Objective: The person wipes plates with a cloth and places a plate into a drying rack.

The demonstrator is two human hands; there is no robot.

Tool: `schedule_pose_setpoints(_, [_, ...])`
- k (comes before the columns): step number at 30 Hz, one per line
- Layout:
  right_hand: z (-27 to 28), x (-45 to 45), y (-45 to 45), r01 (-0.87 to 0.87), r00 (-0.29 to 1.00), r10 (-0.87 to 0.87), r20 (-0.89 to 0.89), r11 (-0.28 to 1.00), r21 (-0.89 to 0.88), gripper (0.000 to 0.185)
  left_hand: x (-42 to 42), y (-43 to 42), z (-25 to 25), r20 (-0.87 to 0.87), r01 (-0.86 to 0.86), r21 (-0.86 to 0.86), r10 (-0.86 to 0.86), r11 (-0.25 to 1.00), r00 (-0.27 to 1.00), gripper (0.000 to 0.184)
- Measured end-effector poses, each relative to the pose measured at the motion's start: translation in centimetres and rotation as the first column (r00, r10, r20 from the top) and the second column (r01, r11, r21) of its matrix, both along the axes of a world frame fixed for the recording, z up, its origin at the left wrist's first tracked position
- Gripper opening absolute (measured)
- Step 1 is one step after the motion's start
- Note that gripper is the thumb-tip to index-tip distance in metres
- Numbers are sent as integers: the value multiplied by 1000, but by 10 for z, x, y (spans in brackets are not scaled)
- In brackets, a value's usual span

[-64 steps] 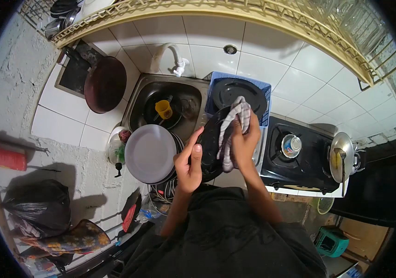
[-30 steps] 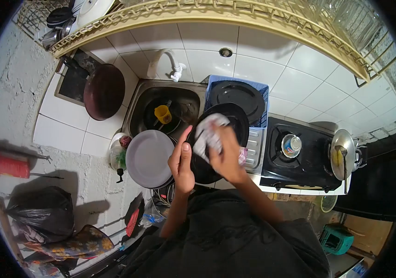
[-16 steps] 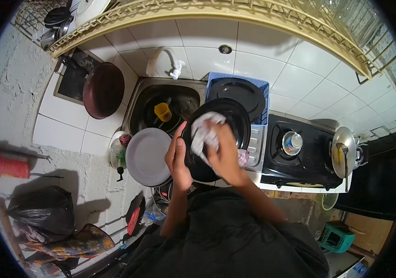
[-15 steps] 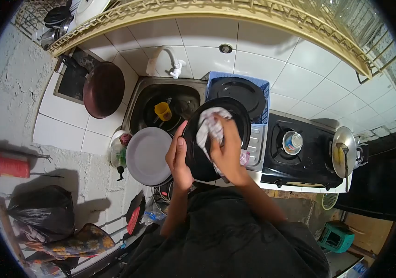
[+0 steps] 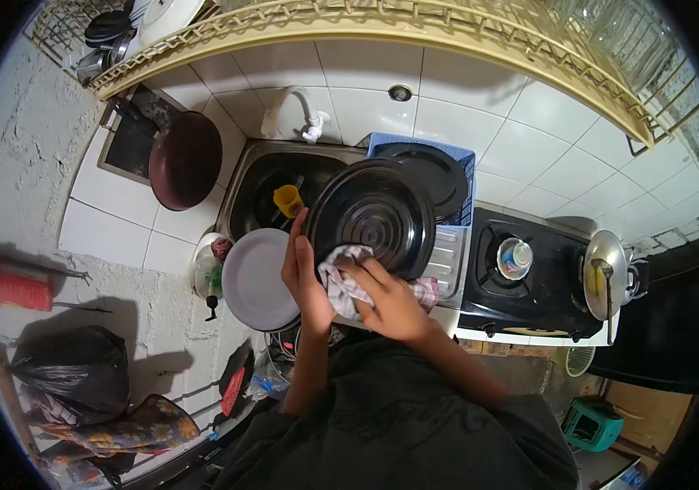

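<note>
A round black plate (image 5: 374, 214) with a shiny, ringed face is tilted up in front of me. My left hand (image 5: 307, 282) grips its left edge, thumb at the rim and the other fingers mostly hidden. Bunched under my right hand (image 5: 394, 298) is a white and pink checked cloth (image 5: 341, 282), pressed on the plate's lower rim. Just left of my left hand sits a pale grey plate (image 5: 259, 278). Behind the black plate, a blue basket (image 5: 470, 184) holds more black plates (image 5: 427, 175).
The metal sink (image 5: 243, 175) contains a yellow cup (image 5: 288, 200), below a white tap (image 5: 314, 124). A brown pan (image 5: 186, 161) hangs at left. On the right, a black stove (image 5: 492, 306) carries a small tin (image 5: 514, 258) and a wok (image 5: 602, 286). A wire rack (image 5: 382, 28) crosses overhead.
My right hand has slid the cloth from the middle of the black plate down to its lower rim. The plate now faces me more, and my left hand has shifted slightly left.
</note>
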State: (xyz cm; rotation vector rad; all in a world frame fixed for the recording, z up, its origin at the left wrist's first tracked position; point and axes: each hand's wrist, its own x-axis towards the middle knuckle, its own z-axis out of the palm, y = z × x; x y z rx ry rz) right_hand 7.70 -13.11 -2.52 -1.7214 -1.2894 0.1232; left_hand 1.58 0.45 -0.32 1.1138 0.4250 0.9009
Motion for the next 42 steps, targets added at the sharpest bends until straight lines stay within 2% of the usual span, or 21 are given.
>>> schedule_pose_setpoints(1, [-7, 3, -7, -30, 999, 30, 22, 999, -32, 68, 0, 2, 0, 17, -7, 0, 7, 1000, 1000, 49])
schedule_pose_setpoints(2, [-12, 9, -12, 11, 1000, -12, -10, 994, -110, 68, -2, 4, 0, 32, -15, -1, 15, 1000, 999, 49])
schedule_pose_setpoints(5, [-13, 27, -16, 225, 973, -230, 10, 941, -254, 68, -5, 6, 0, 63, 8, -44, -5, 999, 998, 50])
schedule_pose_setpoints(6, [-4, 29, -14, 290, 957, -286, 53, 930, -226, 68, -5, 7, 0, 65, 21, -40, -18, 999, 998, 51])
schedule_pose_setpoints(10, [-4, 18, -21, 16, 996, -7, 85, 994, -108, 69, -4, 8, 0, 54, -13, -4, 13, 1000, 998, 51])
schedule_pose_setpoints(13, [-18, 19, -33, 86, 996, -80, 40, 976, -199, 69, -6, 7, 6, 52, -25, 28, 24, 999, 998, 52])
schedule_pose_setpoints(14, [-20, 24, -36, 148, 987, -158, -21, 958, -245, 68, -8, 7, 6, 46, -35, 37, 33, 999, 998, 52])
schedule_pose_setpoints(17, [-10, 38, -30, 404, 915, -393, 95, 886, -226, 67, -8, 4, 8, 25, -57, 57, 56, 997, 998, 53])
schedule_pose_setpoints(18, [-6, 38, -29, 406, 914, -390, 116, 891, -201, 68, -7, 2, 10, 20, -66, 64, 65, 996, 998, 54])
schedule_pose_setpoints(22, [-5, 25, -39, 224, 968, -248, -25, 908, -354, 62, -10, 7, 8, -5, -26, 77, 27, 997, 1000, 55])
schedule_pose_setpoints(25, [-17, 29, -42, 88, 993, -107, -52, 955, -284, 59, -11, 8, 5, -6, -71, 99, 72, 993, 997, 55])
schedule_pose_setpoints(27, [-19, 35, -39, 213, 974, -225, -20, 945, -250, 61, -8, 4, 3, 16, -105, 75, 104, 992, 994, 55])
schedule_pose_setpoints(29, [-21, 47, -31, 383, 923, -382, 53, 892, -239, 62, -12, 1, 2, -39, -78, 88, 81, 993, 996, 55])
schedule_pose_setpoints(30, [-16, 53, -27, 424, 902, -430, 29, 875, -231, 64, -13, 0, 2, -63, -67, 95, 74, 993, 995, 54])
schedule_pose_setpoints(33, [-11, 58, -23, 465, 884, -449, 134, 874, -139, 65, -12, 3, -8, -37, -85, 81, 88, 993, 995, 55])
schedule_pose_setpoints(34, [-6, 54, -25, 424, 906, -412, 102, 878, -220, 64, -12, 4, -7, -28, -74, 79, 76, 994, 997, 56])
schedule_pose_setpoints(35, [-6, 51, -28, 388, 922, -379, 85, 897, -209, 63, -13, 5, -4, -20, -64, 76, 65, 995, 998, 56])
schedule_pose_setpoints(37, [-9, 46, -35, 264, 963, -269, 26, 917, -298, 61, -14, 8, -3, -13, -73, 79, 75, 994, 997, 56])
schedule_pose_setpoints(38, [-13, 47, -38, 158, 986, -169, -18, 951, -264, 61, -14, 11, -7, -14, -90, 86, 92, 992, 996, 56])
schedule_pose_setpoints(42, [-16, 46, -41, 160, 982, -183, -50, 942, -294, 58, -14, 11, -15, -20, -124, 60, 125, 991, 992, 56])
